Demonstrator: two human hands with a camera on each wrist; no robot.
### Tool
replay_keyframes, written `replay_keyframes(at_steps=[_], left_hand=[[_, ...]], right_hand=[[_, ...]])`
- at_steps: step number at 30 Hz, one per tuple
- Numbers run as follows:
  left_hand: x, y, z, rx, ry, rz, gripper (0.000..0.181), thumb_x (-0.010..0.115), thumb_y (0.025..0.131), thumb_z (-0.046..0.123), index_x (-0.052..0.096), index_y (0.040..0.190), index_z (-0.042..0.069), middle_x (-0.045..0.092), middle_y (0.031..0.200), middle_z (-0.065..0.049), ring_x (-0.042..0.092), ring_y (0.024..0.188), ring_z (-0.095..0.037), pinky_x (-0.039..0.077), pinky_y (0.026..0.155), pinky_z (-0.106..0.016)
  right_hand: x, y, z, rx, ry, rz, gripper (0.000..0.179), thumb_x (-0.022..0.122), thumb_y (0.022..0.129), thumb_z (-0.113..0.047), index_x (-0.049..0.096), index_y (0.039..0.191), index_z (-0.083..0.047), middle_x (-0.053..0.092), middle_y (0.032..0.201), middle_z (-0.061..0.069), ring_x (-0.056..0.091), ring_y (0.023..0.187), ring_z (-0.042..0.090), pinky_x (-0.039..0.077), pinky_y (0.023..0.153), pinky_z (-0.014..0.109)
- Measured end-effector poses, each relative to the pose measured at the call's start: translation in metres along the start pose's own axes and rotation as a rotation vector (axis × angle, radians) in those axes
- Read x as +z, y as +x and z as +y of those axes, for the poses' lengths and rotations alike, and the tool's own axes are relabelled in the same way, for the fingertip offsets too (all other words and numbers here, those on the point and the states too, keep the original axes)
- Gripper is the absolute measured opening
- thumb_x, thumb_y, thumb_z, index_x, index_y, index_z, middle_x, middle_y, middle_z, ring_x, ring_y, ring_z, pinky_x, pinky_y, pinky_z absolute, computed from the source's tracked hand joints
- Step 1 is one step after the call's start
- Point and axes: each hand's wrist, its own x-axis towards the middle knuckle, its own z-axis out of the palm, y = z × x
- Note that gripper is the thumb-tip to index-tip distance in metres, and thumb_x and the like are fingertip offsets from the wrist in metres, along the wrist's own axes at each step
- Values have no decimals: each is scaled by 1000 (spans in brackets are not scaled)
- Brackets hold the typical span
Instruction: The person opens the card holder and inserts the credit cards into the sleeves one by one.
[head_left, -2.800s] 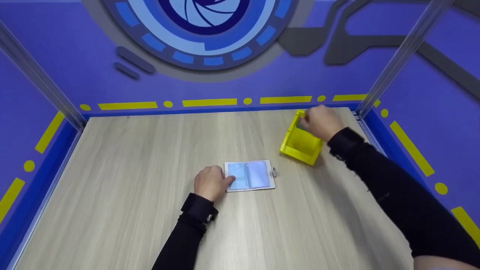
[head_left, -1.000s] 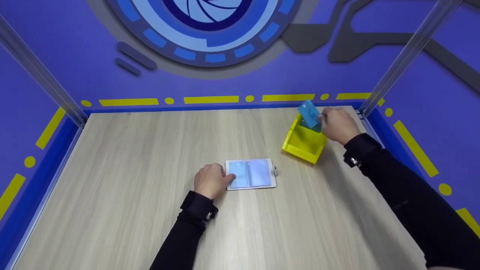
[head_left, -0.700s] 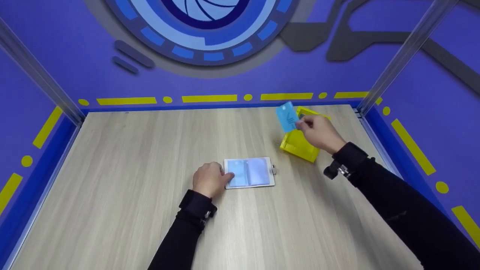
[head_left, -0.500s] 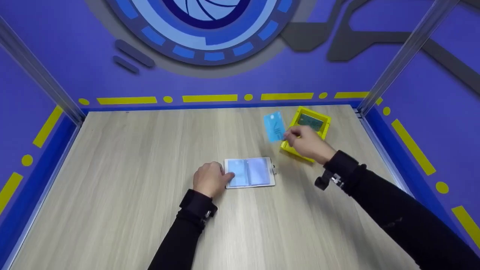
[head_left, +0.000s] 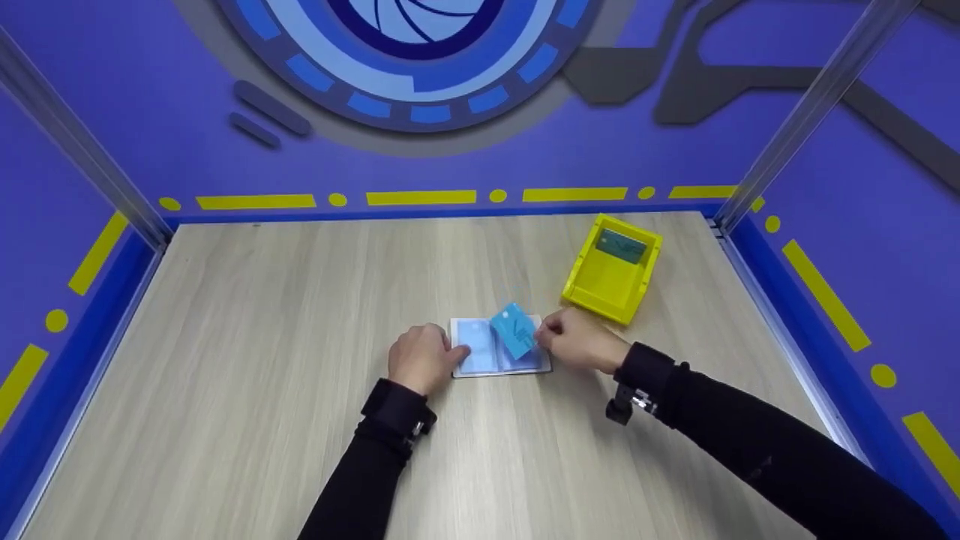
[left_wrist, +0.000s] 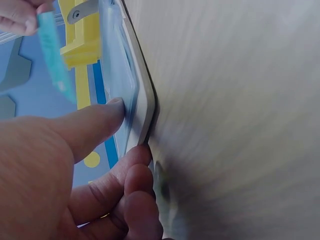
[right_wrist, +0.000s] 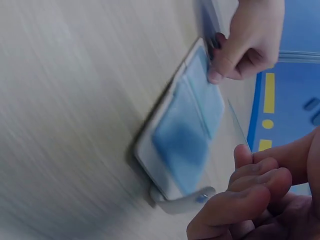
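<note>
A white card holder [head_left: 457,367] lies spread open on the table, with clear bluish sleeves inside and a snap strap [right_wrist: 185,202] at its right end. My left hand [head_left: 421,360] grips its left edge; in the left wrist view the thumb [left_wrist: 102,122] lies on the sleeve and curled fingers meet the edge. My right hand [head_left: 585,341] pinches a blue card [head_left: 514,330] marked "VIP" by one corner. The card is tilted and overlaps the right sleeve in the head view. In the right wrist view it shows almost edge-on above the holder.
A yellow bin [head_left: 607,289] stands at the back right of the wooden table [head_left: 315,300], with a darker-looking VIP card [head_left: 621,246] at its far end. Blue printed walls [head_left: 420,172] enclose the table at the back and both sides.
My right hand took the blue card out of the yellow bin and carried it left and toward me, over the card holder's right half. My left hand has stayed in place.
</note>
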Motion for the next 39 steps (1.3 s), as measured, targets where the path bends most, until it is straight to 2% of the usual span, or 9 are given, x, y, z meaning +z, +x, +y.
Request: replay_keyframes(at_steps=[8, 14, 19, 23, 28, 32, 39], left_hand=[[1, 1, 1, -5, 5, -1, 41, 86, 95, 42, 69, 71, 14, 63, 71, 1, 55, 65, -18, 38, 59, -33], [2, 1, 2, -18, 7, -7, 45, 86, 95, 41, 65, 66, 15, 57, 67, 3, 50, 62, -16, 36, 57, -33], [1, 0, 3, -21, 4, -11, 44, 86, 95, 42, 64, 67, 15, 57, 68, 3, 51, 63, -17, 36, 58, -33], [0, 0, 3, -11, 10, 5, 43, 86, 95, 42, 65, 69, 14, 60, 70, 2, 53, 65, -18, 37, 59, -34], [-1, -1, 3, 1, 14, 7, 44, 86, 95, 42, 65, 69, 14, 60, 70, 2, 53, 64, -18, 37, 59, -33], [0, -1, 4, 5, 13, -2, 45, 86, 95, 42, 63, 68, 14, 59, 69, 2, 53, 64, -18, 37, 59, -33], [-1, -1, 4, -1, 17, -12, 45, 86, 94, 42, 64, 67, 15, 59, 69, 2, 52, 63, -18, 37, 58, -34]], right_hand=[[18, 7, 6, 39, 40, -7, 27, 61, 109, -25, 75, 93, -10, 54, 79, -2, 49, 74, 16, 36, 66, 30], [23, 12, 6, 50, 66, -3, 28, 60, 110, -26, 76, 93, -9, 59, 82, -2, 52, 75, 15, 38, 66, 28], [25, 14, 5, 79, 53, -8, 29, 61, 111, -29, 78, 96, -10, 62, 87, 0, 54, 81, 17, 39, 70, 29], [27, 16, 4, 66, 49, -5, 29, 63, 110, -30, 79, 94, -10, 60, 83, -2, 53, 80, 17, 38, 70, 29], [32, 18, 3, 19, 35, -8, 32, 67, 107, -30, 72, 80, -12, 49, 69, -7, 46, 70, 13, 34, 66, 28], [34, 19, 0, 18, 20, 10, 36, 70, 105, -30, 66, 73, -15, 46, 65, -8, 45, 66, 12, 33, 65, 28], [34, 18, -8, 9, -16, 50, 32, 73, 105, -28, 71, 78, -12, 52, 69, -5, 51, 70, 15, 36, 68, 30]])
